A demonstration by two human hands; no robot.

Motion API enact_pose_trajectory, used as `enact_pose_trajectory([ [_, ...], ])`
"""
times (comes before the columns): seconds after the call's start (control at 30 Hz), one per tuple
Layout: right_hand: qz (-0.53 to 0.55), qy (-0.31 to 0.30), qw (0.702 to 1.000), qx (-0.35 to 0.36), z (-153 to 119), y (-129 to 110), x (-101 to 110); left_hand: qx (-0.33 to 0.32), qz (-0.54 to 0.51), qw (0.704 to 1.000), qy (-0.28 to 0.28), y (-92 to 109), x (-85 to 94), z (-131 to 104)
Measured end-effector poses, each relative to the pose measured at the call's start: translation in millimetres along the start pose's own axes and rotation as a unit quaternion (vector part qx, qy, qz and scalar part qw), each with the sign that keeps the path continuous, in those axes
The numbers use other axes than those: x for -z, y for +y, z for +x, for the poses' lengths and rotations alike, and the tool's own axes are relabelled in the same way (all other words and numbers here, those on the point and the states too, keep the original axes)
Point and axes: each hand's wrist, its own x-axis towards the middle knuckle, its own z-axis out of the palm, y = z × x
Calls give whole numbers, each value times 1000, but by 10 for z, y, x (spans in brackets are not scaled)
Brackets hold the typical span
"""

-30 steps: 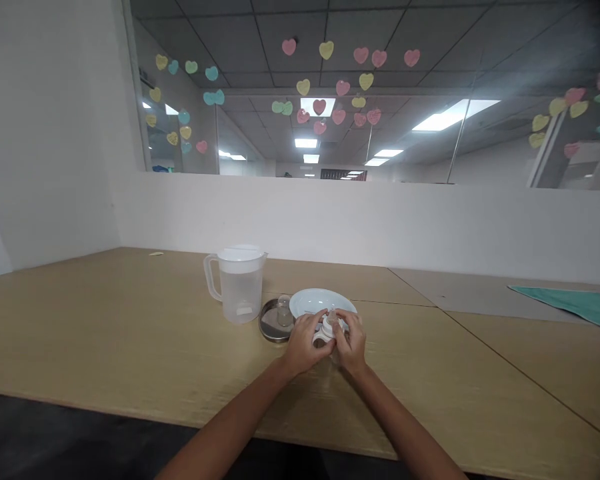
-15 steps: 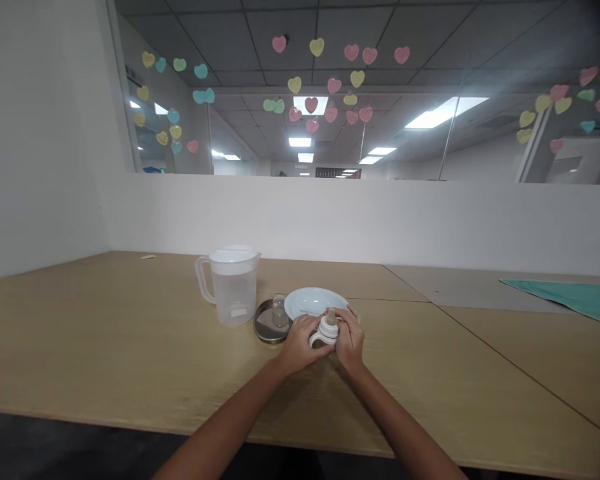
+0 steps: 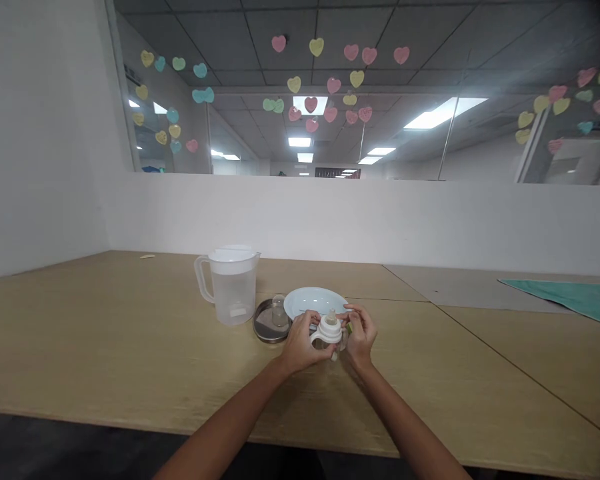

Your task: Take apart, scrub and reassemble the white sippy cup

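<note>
A baby bottle [image 3: 330,328] with a white collar, a white side handle and a clear nipple stands upright between my hands. My left hand [image 3: 303,343] grips it from the left, its fingers and thumb around the collar and handle. On the right, my right hand [image 3: 361,335] has its fingers curved and spread a little, just beside the bottle; whether a fingertip touches it is hard to tell. Behind the bottle lies a pale blue bowl [image 3: 313,300]. A round metal tray [image 3: 265,328] with a clear dome-shaped cap [image 3: 279,311] on it is to the left.
A clear plastic pitcher [image 3: 235,290] with a white lid stands left of the tray. A green cloth [image 3: 570,295] lies at the far right of the wooden table [image 3: 105,347]. Behind the table rises a white wall with a window above.
My right hand has moved slightly right, off the bottle's collar, and its fingers have opened. More of the collar shows. My left hand still grips the bottle.
</note>
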Motion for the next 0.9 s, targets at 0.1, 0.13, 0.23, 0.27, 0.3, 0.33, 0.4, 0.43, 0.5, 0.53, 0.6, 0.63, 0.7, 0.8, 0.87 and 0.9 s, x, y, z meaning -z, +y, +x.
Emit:
enact_pose_trajectory([
  [0.1,9,17,1000,-7,13,-8,20,-2,15,1000,-13,21,3,2],
  [0.13,11,17,1000,-5,16,-2,25,-7,18,1000,-18,24,3,3],
  [0.23,6,7,1000,23,17,30,28,-31,24,999,-32,22,-1,9],
  [0.27,-4,-10,999,36,15,42,27,-37,24,998,-35,19,-2,9],
  [0.3,-17,-33,998,48,11,55,26,-40,24,998,-36,16,-3,9],
  [0.33,-31,-62,996,57,4,67,25,-40,24,998,-35,13,-3,7],
  [0.4,-54,-120,989,69,-11,89,28,-32,22,999,-28,14,-1,1],
  [0.43,-60,-136,986,71,-19,97,32,-25,20,999,-24,18,0,-2],
  [0.5,-63,-128,988,68,-33,104,44,-13,19,1000,-21,31,4,-7],
  [0.53,-59,-106,991,62,-39,101,50,-10,22,999,-22,40,7,-8],
  [0.6,-44,-60,996,50,-50,81,58,-10,33,999,-24,57,14,-5],
  [0.63,-34,-47,997,46,-54,64,57,-11,39,999,-25,63,19,-3],
  [0.7,-8,-37,999,39,-57,24,44,-9,47,999,-26,69,31,3],
  [0.8,52,-14,998,14,-23,-27,12,-4,55,998,-24,61,53,4],
  [0.87,109,6,994,-19,33,-41,0,-5,59,998,-26,51,63,2],
  [0.9,137,12,990,-39,67,-43,0,-6,61,998,-28,46,65,0],
])
